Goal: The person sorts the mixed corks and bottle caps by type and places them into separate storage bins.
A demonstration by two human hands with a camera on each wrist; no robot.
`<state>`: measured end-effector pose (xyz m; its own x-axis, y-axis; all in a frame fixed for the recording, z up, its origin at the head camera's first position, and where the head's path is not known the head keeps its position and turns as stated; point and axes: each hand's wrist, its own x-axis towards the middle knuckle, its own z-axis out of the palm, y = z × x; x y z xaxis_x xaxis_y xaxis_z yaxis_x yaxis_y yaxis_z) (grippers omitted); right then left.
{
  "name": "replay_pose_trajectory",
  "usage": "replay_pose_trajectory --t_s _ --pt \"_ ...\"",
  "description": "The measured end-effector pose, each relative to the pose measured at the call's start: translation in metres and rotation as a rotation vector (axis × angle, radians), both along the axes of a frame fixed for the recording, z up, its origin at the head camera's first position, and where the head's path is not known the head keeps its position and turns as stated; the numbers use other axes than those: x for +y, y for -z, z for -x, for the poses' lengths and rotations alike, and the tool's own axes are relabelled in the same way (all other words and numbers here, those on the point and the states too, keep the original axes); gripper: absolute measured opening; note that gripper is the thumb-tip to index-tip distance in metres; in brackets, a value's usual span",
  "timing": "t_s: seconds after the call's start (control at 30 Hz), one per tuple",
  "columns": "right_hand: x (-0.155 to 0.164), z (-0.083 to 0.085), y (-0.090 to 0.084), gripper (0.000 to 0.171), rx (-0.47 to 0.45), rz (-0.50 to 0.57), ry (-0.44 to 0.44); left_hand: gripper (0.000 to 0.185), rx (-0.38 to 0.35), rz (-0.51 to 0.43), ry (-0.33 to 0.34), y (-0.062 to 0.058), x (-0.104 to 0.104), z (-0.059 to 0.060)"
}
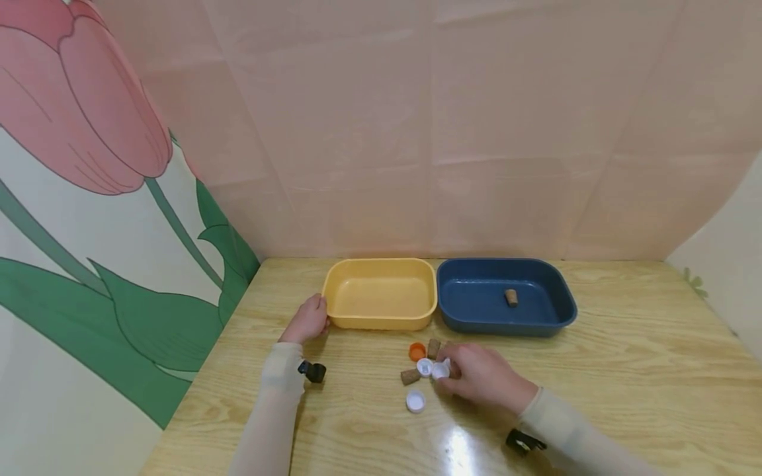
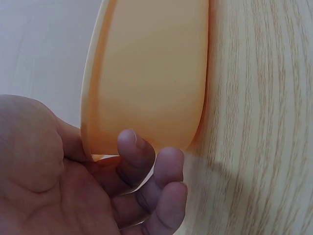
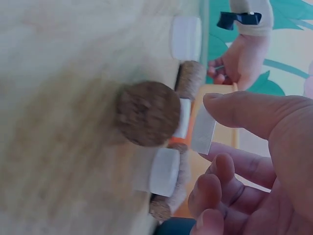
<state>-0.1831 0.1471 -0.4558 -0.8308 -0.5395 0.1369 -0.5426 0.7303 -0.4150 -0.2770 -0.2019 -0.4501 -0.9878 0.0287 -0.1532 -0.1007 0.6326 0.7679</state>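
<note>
My left hand (image 1: 309, 318) grips the front left corner of the empty yellow tray (image 1: 379, 311); in the left wrist view its fingers (image 2: 146, 156) curl round the tray's rim (image 2: 146, 73). My right hand (image 1: 445, 371) rests on the table in front of the trays and pinches a white cap (image 1: 441, 370) between thumb (image 3: 244, 112) and fingers, as the right wrist view shows the cap (image 3: 201, 132). Around it lie an orange cap (image 1: 417, 351), two corks (image 1: 433, 348) (image 1: 410, 377) and two more white caps (image 1: 424, 367) (image 1: 415, 400).
A dark blue tray (image 1: 536, 317) stands right of the yellow one, touching it, with one cork (image 1: 510, 297) inside. A pink backdrop rises right behind the trays. A panel with a flower print runs along the wooden table's (image 1: 625, 370) left edge.
</note>
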Motion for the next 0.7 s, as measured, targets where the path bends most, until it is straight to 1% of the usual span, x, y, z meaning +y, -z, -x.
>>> replay_pose_trajectory --t_s 0.13,0.27,0.37,0.53,0.7 --pt "-0.003 0.004 -0.009 0.020 -0.010 0.021 0.010 0.038 0.000 -0.009 0.001 0.000 0.000 0.000" --pt "-0.006 0.009 -0.021 0.024 0.017 0.007 0.045 0.037 0.001 -0.011 -0.004 0.000 0.000 -0.001" --pt "-0.008 0.012 -0.032 0.024 0.037 0.006 0.055 0.038 -0.002 -0.011 -0.006 0.001 0.000 -0.001" --pt "-0.010 0.022 -0.046 0.022 0.035 0.018 0.048 0.037 -0.014 -0.019 -0.002 0.002 -0.001 0.001" --pt "-0.014 0.036 -0.056 0.022 0.019 0.028 0.032 0.038 -0.016 -0.023 0.000 0.001 -0.001 0.001"
